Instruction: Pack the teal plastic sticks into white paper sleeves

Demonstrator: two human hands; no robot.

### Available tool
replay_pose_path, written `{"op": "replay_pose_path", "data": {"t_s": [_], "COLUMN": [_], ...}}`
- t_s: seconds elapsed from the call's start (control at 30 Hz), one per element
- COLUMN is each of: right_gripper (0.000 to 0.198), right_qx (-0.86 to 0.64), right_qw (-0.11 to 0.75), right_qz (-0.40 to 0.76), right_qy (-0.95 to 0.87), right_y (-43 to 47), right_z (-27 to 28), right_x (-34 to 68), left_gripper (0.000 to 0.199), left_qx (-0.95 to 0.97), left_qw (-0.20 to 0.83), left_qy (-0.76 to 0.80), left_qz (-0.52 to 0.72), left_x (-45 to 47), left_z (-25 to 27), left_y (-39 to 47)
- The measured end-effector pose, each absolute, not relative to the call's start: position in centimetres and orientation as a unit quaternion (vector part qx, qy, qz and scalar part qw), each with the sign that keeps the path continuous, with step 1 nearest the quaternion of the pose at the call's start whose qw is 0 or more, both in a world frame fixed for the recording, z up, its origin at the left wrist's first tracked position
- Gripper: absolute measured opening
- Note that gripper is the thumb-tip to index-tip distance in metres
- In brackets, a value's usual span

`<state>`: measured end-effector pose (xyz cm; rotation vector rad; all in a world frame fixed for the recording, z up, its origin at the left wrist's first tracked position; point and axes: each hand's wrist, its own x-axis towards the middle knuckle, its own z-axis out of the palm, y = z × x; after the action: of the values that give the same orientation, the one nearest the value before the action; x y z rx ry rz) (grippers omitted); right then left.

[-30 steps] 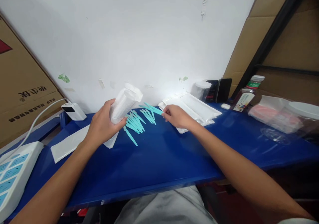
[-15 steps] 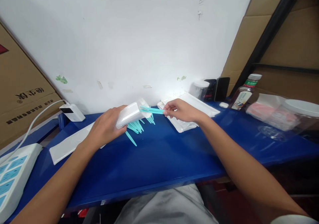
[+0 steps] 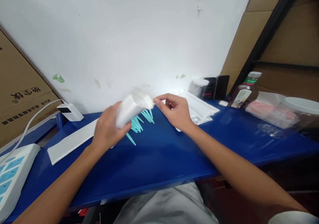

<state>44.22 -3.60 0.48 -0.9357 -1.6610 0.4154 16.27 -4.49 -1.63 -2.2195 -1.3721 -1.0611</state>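
My left hand (image 3: pixel 108 124) is wrapped around a white plastic packet (image 3: pixel 128 110), which is tilted up to the right and blurred by motion. At the packet's right end, the thumb and finger of my right hand (image 3: pixel 174 109) are pinched together. What they hold there, if anything, is too small and blurred to make out. Below the packet, several turquoise plastic sticks (image 3: pixel 136 124) with tapered ends lie on the blue table (image 3: pixel 159 161), partly hidden by the packet and my left hand.
Flat white sleeves lie left (image 3: pixel 72 142) and right (image 3: pixel 199 106). A power strip (image 3: pixel 17 174) and a white cabled device (image 3: pixel 71 112) stand left. At right are a lidded jar (image 3: pixel 200 88), phones (image 3: pixel 221 88), a bottle (image 3: pixel 243 93), a pink packet (image 3: pixel 271 109) and a large container (image 3: pixel 302 108).
My right hand has moved left to the packet's end. The turquoise sticks it held are out of sight. The packet has tipped up slightly in my left hand.
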Motion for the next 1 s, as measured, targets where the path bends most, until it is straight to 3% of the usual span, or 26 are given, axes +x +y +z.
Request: {"op": "replay_pose_path", "data": {"t_s": [0.1, 0.2, 0.33, 0.43, 0.6, 0.8, 1.0], "right_gripper": [0.03, 0.022, 0.029, 0.033, 0.02, 0.024, 0.034], "right_qx": [-0.45, -0.501, -0.563, -0.578, -0.577, -0.568, -0.561], "right_qw": [0.557, 0.425, 0.263, 0.189, 0.147, 0.103, 0.114], "right_qz": [0.156, 0.17, 0.099, 0.062, 0.098, 0.16, 0.197], "right_qy": [-0.68, -0.735, -0.777, -0.792, -0.798, -0.8, -0.796], "right_y": [-2.0, -0.1, 1.3, 1.7, 1.9, 1.2, -0.3], "right_z": [-0.6, -2.7, -5.3, -6.0, -5.5, -4.1, -2.4], "right_x": [44.4, 43.4, 41.0, 40.0, 40.4, 42.0, 44.1], "left_gripper": [0.081, 0.074, 0.074, 0.079, 0.078, 0.077, 0.075], "left_qx": [-0.661, -0.618, -0.63, -0.656, -0.677, -0.676, -0.69], "left_qw": [0.119, 0.098, 0.069, 0.055, 0.059, 0.051, 0.039], "left_qy": [-0.545, -0.542, -0.549, -0.558, -0.562, -0.568, -0.565], "left_qz": [-0.501, -0.561, -0.546, -0.505, -0.472, -0.467, -0.45], "left_x": [15.3, 14.6, 15.0, 15.6, 15.8, 15.2, 14.9], "left_z": [-0.5, 0.1, -0.5, -1.1, -1.6, -1.5, -1.2], "left_y": [-4.3, -4.0, -3.7, -3.7, -3.5, -3.2, -3.2]}}
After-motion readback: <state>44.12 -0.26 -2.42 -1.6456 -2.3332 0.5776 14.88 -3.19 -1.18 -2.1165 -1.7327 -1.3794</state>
